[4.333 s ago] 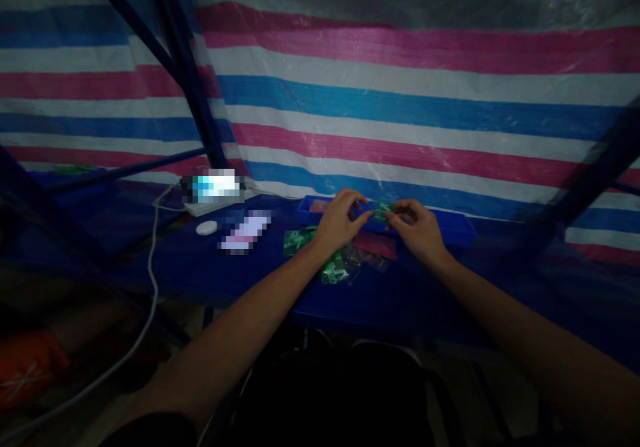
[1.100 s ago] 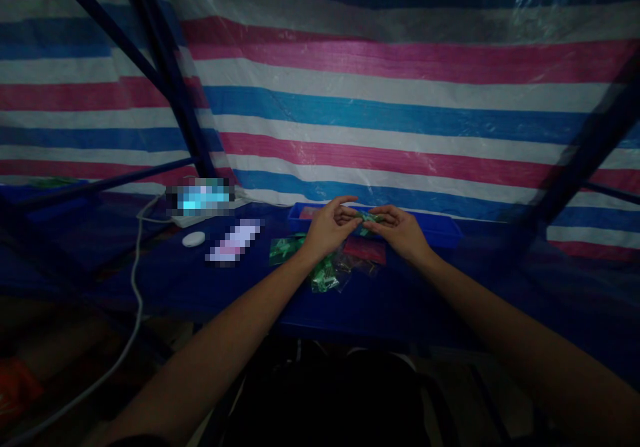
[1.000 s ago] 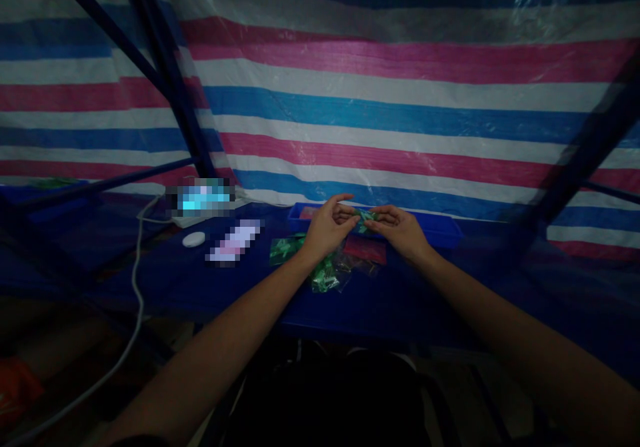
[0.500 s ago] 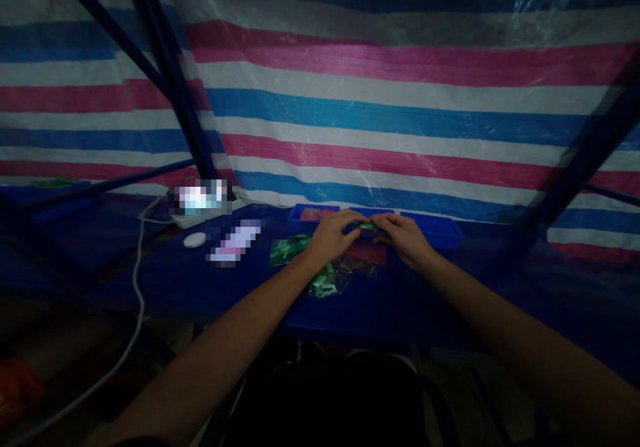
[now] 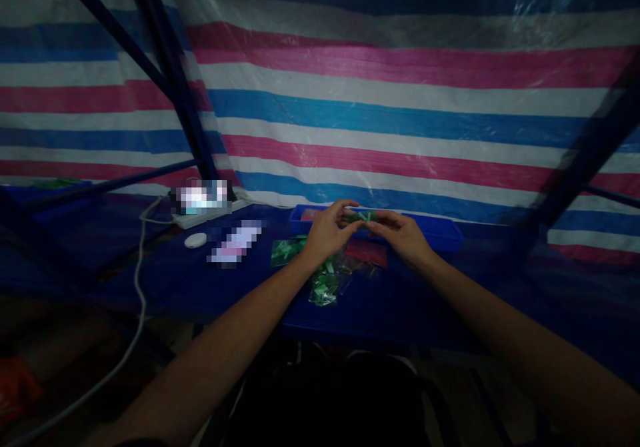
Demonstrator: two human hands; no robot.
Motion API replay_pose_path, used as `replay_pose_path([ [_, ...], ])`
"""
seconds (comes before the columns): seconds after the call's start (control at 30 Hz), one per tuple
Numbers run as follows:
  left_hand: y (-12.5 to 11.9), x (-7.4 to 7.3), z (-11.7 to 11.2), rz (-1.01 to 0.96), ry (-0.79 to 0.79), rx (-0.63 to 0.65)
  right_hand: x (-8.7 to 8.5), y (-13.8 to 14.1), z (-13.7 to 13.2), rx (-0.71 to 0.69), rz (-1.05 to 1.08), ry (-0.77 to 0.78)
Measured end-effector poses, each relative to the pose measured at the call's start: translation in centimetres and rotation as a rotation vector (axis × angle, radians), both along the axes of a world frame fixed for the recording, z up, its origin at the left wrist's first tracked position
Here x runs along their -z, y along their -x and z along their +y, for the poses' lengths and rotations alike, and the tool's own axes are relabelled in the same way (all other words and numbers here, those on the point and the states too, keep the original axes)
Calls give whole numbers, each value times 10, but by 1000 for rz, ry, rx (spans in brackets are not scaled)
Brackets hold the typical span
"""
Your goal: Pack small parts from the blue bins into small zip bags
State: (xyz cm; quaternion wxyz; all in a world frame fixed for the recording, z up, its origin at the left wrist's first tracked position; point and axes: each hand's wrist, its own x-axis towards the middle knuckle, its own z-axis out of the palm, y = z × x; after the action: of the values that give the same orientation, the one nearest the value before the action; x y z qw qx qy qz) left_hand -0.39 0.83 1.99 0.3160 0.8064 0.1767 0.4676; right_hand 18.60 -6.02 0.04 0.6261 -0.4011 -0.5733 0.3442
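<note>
Between my two hands is a small green packet [image 5: 363, 217], raised over the blue table [image 5: 400, 300]. My left hand [image 5: 330, 231] grips its left end, and my right hand [image 5: 403, 233] pinches its right end. What is inside the packet is too dark to make out. Below lie green packets [image 5: 284, 251] and a clear bag with green pieces [image 5: 324, 290]. A flat red packet [image 5: 367, 253] rests beneath my hands, beside clear bags of small brownish pieces [image 5: 357, 267].
Blue trays [image 5: 436, 228] line the table's back edge; the left one holds something red. On the left are a blurred-out phone-like thing [image 5: 236, 241], a round white disc [image 5: 195, 240] and a power strip [image 5: 193, 218] with a white cable [image 5: 137, 280]. A striped sheet [image 5: 400, 107] hangs behind.
The green packet now shows more openly between my fingertips. My left fingers have lifted and shifted slightly left, and my right fingers have turned a little.
</note>
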Motion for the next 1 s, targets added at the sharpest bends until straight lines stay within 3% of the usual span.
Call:
replay_pose_path([
  [0.2,-1,1,-5,56,-37,53,4,-5,1,10,17,41],
  [0.33,0,1,-7,83,-96,6,5,-2,-4,30,39,58],
  [0.53,12,-11,-11,121,-402,-54,12,4,-8,44,99,150],
  [0.67,19,-18,-13,216,-551,46,12,7,-9,17,199,215],
  [0.8,18,-15,-9,285,-571,118,5,10,-14,-36,287,271],
  [1.0,15,-6,-3,253,-506,102,-2,11,-19,-86,272,272],
])
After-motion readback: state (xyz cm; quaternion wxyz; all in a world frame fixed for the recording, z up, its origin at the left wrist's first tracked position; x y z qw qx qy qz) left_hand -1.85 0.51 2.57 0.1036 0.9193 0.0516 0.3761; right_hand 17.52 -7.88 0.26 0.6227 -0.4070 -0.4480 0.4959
